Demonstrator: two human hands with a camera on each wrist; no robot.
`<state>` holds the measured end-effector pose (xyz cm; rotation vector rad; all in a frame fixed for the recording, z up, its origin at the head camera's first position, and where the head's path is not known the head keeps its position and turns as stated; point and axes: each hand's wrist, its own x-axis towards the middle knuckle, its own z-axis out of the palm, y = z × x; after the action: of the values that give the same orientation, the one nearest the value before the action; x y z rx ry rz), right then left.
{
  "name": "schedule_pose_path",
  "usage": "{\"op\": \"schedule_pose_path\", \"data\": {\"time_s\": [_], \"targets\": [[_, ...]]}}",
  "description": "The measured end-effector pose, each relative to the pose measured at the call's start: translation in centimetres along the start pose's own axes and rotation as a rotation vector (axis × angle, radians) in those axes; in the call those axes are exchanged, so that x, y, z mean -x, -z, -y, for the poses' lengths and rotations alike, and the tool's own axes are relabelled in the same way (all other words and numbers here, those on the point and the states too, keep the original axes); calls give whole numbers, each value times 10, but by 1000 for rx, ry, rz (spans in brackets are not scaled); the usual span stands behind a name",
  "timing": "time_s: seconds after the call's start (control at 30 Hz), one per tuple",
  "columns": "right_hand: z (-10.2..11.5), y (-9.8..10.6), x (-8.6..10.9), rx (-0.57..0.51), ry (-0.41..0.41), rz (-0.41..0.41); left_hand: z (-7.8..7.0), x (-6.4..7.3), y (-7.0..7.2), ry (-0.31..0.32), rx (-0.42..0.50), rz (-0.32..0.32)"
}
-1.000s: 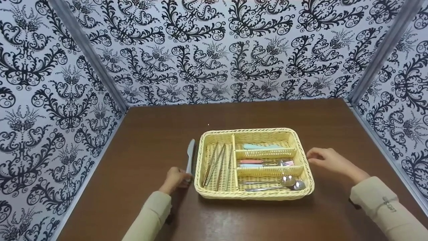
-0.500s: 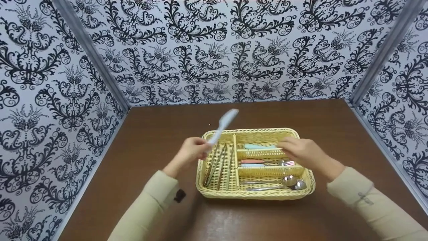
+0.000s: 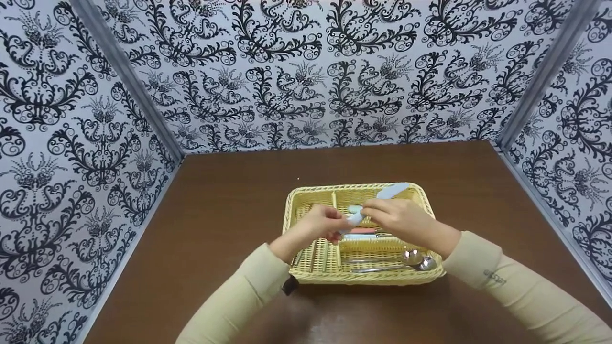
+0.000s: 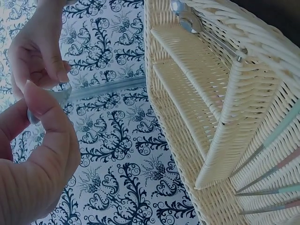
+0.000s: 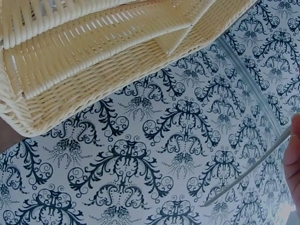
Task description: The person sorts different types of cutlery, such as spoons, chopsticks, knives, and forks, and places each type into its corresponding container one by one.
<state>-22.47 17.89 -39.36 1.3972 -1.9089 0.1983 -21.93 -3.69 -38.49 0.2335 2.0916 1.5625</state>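
A light blue table knife (image 3: 393, 190) is held above the wicker basket (image 3: 363, 279), blade toward the back right. My left hand (image 3: 318, 223) pinches its handle end between thumb and fingers. My right hand (image 3: 406, 219) holds it farther along, its fingers covering the middle. In the right wrist view, the knife (image 5: 248, 171) extends edge-on from the fingertips at the right edge. The left wrist view shows the left hand (image 4: 44, 145) pinching the handle, with the right hand (image 4: 40, 47) close beyond. A mint handle (image 3: 355, 209) lies in the back compartment, partly hidden.
Metal spoons (image 3: 412, 258) lie in the basket's front compartment. Pink (image 3: 363, 231) and light blue handles (image 3: 359, 236) rest in the middle one. Chopsticks (image 3: 325, 258) occupy the left compartment. The basket stands on a brown table (image 3: 229, 200) with patterned walls (image 3: 306, 86) around.
My left hand has lifted the knife from the table left of the basket and carried it rightward over it. My right hand has moved in from the right and taken hold too.
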Motion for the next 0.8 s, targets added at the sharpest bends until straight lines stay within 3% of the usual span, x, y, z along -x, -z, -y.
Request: {"op": "schedule_pose_path", "data": {"time_s": [0.17,0.3,0.47,0.57,0.67,0.8], "targets": [[-5,-3,0,-18,-10,18,3,1,-1,-16,19,20],[-14,-9,-1,-68,-17,49,8,-1,5,-41,32,-11],[-43,-27,3,-188,-174,205,23,0,21,-69,-38,-74],[-66,-42,11,-259,-336,356,35,3,32,-72,-168,-80],[-86,-58,21,-283,-463,518,48,4,40,-21,-405,-107],[-104,-78,28,-268,-528,705,62,5,46,68,-727,-186]]}}
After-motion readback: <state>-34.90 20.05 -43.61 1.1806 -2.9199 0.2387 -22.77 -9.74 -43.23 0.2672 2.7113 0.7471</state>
